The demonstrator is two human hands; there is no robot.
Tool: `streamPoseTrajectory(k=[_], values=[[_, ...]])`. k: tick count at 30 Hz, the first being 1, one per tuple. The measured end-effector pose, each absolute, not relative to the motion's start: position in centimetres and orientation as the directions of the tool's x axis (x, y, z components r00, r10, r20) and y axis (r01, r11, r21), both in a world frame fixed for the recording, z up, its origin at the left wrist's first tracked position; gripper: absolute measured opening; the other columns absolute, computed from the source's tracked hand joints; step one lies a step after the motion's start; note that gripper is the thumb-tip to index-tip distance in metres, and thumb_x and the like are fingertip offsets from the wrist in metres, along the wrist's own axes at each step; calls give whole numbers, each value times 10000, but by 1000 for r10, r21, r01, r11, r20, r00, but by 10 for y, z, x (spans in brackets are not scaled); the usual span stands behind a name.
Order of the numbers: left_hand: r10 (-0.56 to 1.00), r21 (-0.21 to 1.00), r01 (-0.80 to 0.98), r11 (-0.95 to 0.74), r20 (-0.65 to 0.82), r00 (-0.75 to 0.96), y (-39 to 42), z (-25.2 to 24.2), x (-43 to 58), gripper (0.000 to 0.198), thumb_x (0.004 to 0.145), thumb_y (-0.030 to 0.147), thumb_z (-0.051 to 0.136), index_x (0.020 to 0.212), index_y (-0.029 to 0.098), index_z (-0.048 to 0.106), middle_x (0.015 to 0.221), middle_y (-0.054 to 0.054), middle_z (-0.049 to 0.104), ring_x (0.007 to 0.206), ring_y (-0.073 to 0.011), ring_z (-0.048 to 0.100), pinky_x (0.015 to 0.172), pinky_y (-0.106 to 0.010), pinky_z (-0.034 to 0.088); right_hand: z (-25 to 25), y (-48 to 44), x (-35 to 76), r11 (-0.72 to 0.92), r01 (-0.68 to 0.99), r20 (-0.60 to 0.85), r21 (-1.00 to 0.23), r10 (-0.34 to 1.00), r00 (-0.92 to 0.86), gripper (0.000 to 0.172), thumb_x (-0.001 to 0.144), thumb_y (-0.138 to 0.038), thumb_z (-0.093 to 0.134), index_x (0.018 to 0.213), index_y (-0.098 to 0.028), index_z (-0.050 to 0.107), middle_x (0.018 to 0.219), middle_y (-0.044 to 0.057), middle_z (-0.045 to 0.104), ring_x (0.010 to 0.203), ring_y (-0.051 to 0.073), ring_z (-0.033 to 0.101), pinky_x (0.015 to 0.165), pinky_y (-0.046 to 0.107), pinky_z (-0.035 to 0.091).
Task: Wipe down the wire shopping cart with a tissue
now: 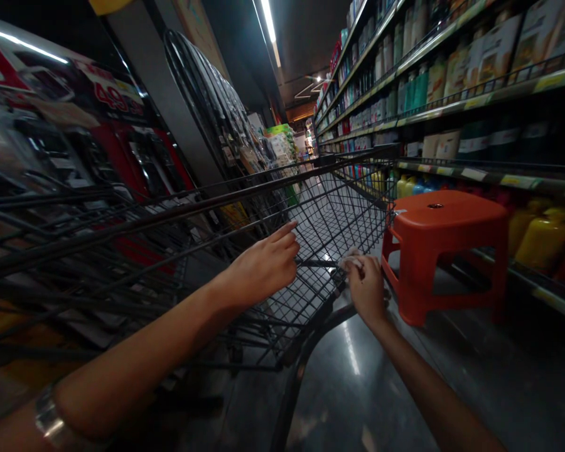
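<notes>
A dark wire shopping cart [329,213] fills the middle of the view. My left hand [270,260] is at its near end, with the index finger stretched forward and the other fingers curled at a dark bar. That bar runs across to my right hand [370,285], whose fingers are pinched around a crumpled whitish tissue [351,258]. The tissue touches the bar's right end, near the cart's right corner. Part of the bar is hidden behind my left hand.
An orange plastic stool [445,216] stands close to the right of the cart. Shelves of bottles [421,85] line the right side. Packaged goods hang on the left beside a dark pillar [188,100]. Shiny grey floor [343,389] lies below.
</notes>
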State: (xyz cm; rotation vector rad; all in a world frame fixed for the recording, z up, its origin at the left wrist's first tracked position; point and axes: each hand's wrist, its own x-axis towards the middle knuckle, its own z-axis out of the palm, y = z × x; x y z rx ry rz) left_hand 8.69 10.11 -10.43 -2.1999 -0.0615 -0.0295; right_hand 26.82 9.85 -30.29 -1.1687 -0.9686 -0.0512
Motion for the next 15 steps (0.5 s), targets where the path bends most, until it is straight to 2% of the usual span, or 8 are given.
streamPoseTrajectory(k=[3,6,10,15], values=[[18,-810,58,-584,58,998,102,-105,86,223,841,103,566,645,180,638,748,-21,610,815,-160,580,1166,-434,382,-276,109,266,479,508,694,-716,405,595,117,895,-237,489,848,-229,596,949,62,619,962,219,587,869,384,489],[-16,-811,50,-583,73,997,103,-106,86,227,828,101,586,618,180,622,728,-22,601,805,-165,581,1159,-430,395,-264,120,261,498,515,714,-697,419,560,120,903,-248,493,872,-227,608,928,61,649,937,221,609,843,377,502],[-24,-808,41,-588,68,997,104,-105,87,254,838,89,557,604,176,605,723,-25,597,798,-164,579,1153,-432,404,-275,126,261,478,536,718,-696,452,529,102,882,-225,514,901,-213,614,916,77,667,909,237,625,838,398,505],[14,-809,47,-586,47,999,103,-103,87,262,852,82,528,618,168,606,740,-30,601,803,-157,572,1149,-430,411,-303,123,267,433,566,711,-702,479,515,137,868,-179,483,848,-213,615,865,75,629,853,238,614,790,393,509]])
